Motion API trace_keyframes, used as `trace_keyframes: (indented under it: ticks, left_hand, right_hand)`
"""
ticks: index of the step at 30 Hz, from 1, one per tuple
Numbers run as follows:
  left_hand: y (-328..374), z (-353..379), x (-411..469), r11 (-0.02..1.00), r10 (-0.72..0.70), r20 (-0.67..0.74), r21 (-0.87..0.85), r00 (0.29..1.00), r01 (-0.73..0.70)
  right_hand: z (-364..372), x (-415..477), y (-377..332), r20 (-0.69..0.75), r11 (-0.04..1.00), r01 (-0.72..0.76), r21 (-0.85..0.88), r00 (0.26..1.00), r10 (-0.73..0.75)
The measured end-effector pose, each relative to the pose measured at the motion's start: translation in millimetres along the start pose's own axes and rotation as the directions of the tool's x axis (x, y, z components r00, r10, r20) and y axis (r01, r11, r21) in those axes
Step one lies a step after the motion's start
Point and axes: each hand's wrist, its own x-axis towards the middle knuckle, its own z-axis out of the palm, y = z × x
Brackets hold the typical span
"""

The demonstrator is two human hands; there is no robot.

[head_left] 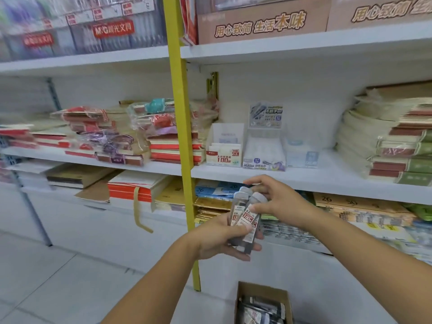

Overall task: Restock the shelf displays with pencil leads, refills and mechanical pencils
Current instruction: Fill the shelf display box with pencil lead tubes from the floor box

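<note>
Centre frame, low: I have the left hand (pixel 217 239) wrapped round a few clear plastic pencil-lead tubes with red-and-white labels (pixel 244 219), its fingers (pixel 253 247) curled under them and the thumb across the front. The right hand (pixel 278 202) sits at the capped top ends, thumb and forefinger clamped on the front tube. The tubes are in the air in front of the shelf edge, not on any shelf yet.

Step, as I judge it: pulling one tube off the bunch to slot into a display.

Just above the hands, on the white middle shelf (pixel 339 181), three displays stand side by side:
- a white card display box marked HB 0.5 (pixel 223 157)
- a clear display box with a purple-and-blue printed front (pixel 264 161)
- a pale clear display box (pixel 301 157)

Tube labels read 0.5, so the HB 0.5 box looks like the target, but that's my guess.

The next move calls for lifting the pinched tube free without dragging its neighbours, reaching up over the shelf lip and setting it into the box. The left hand has to hold the rest tight. Risk: slick tubes slipping out.

Bottom of frame: an open brown cardboard carton (pixel 242 298) on the floor, more packs inside. A yellow metal upright (pixel 180 113) stands left of the displays. Stacks of wrapped notebooks (pixel 385 141) lie at the right.
</note>
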Motion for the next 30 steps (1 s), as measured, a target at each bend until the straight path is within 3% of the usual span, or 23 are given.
trace_keyframes:
  ticks: [3,7,12,17,20,24,30]
  left_hand:
    - [9,-9,10,0.991,0.128,-0.169,-0.006,0.977,-0.131]
    - [14,-26,26,0.979,0.204,-0.336,0.074,0.919,-0.190]
    - [26,-49,40,0.954,0.247,-0.442,-0.045,0.863,-0.296]
    - [40,-79,51,0.918,0.302,-0.579,-0.038,0.758,-0.395]
    - [46,-90,55,0.892,0.336,-0.634,-0.023,0.697,-0.452]
    - [50,-99,59,0.867,0.356,-0.657,-0.032,0.664,-0.497]
    - [51,-110,62,0.877,0.352,-0.682,-0.001,0.642,-0.481]
  right_hand:
    - [4,21,9,-0.214,0.985,-0.013,0.170,0.976,0.050]
    - [15,45,13,-0.300,0.959,0.002,0.284,0.950,0.086]
    - [1,88,-12,-0.408,0.968,0.084,0.238,0.913,0.021]
    - [-28,142,-43,-0.579,0.953,0.272,0.131,0.801,-0.149]
    - [-37,179,-53,-0.541,0.942,0.317,-0.109,0.776,-0.324]
    - [-37,223,-53,-0.369,0.830,0.203,-0.519,0.823,-0.432]
    - [-28,255,-48,-0.249,0.791,0.167,-0.588,0.893,-0.374]
